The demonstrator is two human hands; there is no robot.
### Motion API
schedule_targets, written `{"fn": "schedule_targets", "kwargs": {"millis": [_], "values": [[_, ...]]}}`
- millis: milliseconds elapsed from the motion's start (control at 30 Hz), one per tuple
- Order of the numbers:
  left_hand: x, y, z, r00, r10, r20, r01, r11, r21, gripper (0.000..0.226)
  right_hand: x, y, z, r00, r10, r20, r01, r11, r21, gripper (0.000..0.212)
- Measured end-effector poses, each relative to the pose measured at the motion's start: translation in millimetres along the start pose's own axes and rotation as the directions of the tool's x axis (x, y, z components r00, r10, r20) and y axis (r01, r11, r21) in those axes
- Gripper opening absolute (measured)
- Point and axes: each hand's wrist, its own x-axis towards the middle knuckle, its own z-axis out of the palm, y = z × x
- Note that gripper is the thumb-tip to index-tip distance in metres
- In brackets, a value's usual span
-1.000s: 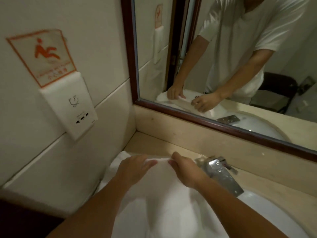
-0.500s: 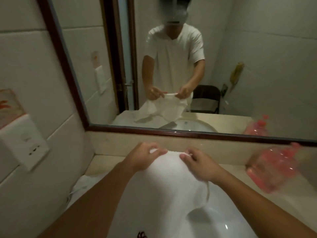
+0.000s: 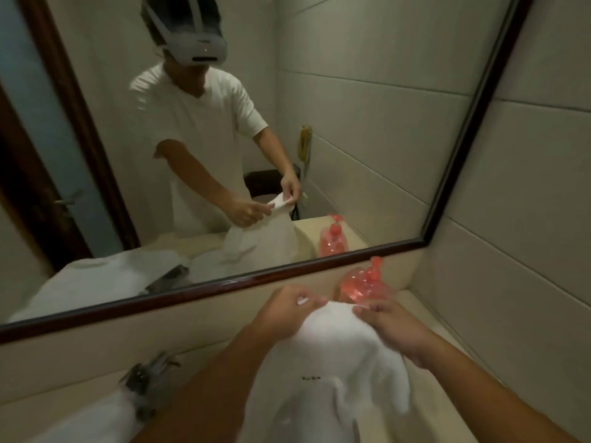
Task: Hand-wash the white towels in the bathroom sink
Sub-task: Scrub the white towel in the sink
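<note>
A white towel [image 3: 332,350] hangs in the air between both hands, above the counter at the right of the frame. My left hand [image 3: 284,314] pinches its top edge on the left. My right hand [image 3: 390,324] pinches the same edge on the right. The cloth drapes down below them, with a small dark mark on it. Another white towel [image 3: 96,420] lies at the lower left beside the chrome faucet [image 3: 144,375]. The sink basin is hidden by my arms and the towel.
A pink soap bottle [image 3: 364,282] stands on the beige counter [image 3: 64,394] just behind my hands, near the right tiled wall [image 3: 511,282]. The dark-framed mirror [image 3: 287,155] runs along the back and reflects me holding the towel.
The view has swung right. Both hands have carried the towel to the right, toward the pink bottle, and the faucet now lies at the lower left.
</note>
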Motion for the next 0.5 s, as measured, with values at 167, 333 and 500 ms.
{"fn": "schedule_targets", "kwargs": {"millis": [167, 333, 500], "values": [[72, 12, 73, 0.997, -0.079, 0.015, 0.079, 0.997, -0.022, 0.033, 52, 35, -58, 0.99, 0.135, -0.052, -0.129, 0.987, 0.1, 0.019], [126, 34, 96, 0.999, -0.031, 0.01, 0.032, 0.992, -0.122, 0.025, 99, 35, -99, 0.972, 0.232, -0.045, -0.223, 0.963, 0.152, 0.042], [148, 31, 96, 0.998, -0.058, -0.007, 0.057, 0.995, -0.077, 0.029, 131, 26, -109, 0.977, 0.212, -0.015, -0.21, 0.974, 0.082, 0.06]]}}
